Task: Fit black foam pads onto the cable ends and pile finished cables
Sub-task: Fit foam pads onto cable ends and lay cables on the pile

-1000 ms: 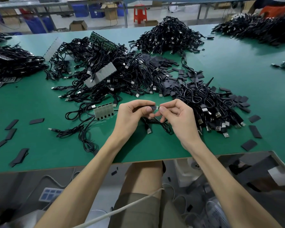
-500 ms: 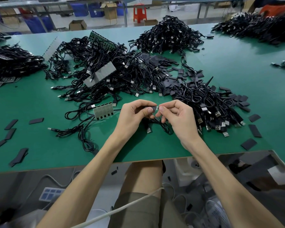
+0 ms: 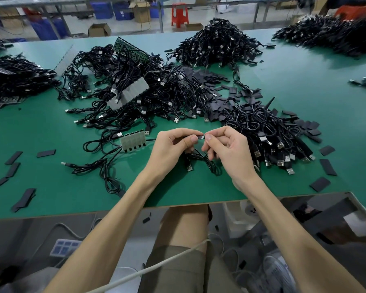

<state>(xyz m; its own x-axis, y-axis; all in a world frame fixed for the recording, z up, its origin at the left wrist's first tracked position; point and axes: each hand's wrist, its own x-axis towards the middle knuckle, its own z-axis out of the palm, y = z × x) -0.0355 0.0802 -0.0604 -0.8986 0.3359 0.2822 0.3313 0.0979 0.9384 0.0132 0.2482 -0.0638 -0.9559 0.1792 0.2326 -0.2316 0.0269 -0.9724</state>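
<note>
Left hand (image 3: 173,144), right hand (image 3: 227,149) pinch thin black cable's plug end (image 3: 200,137); fingertip slip could seat black foam pad crooked.

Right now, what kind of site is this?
Probably a factory assembly line: heaps of black USB cables on a long green workbench, loose foam pads scattered around, blue crates behind.

Table (image 3: 304,85) green; cables (image 3: 218,43) black; foam pads (image 3: 328,167) black; stool (image 3: 179,14) red.
</note>
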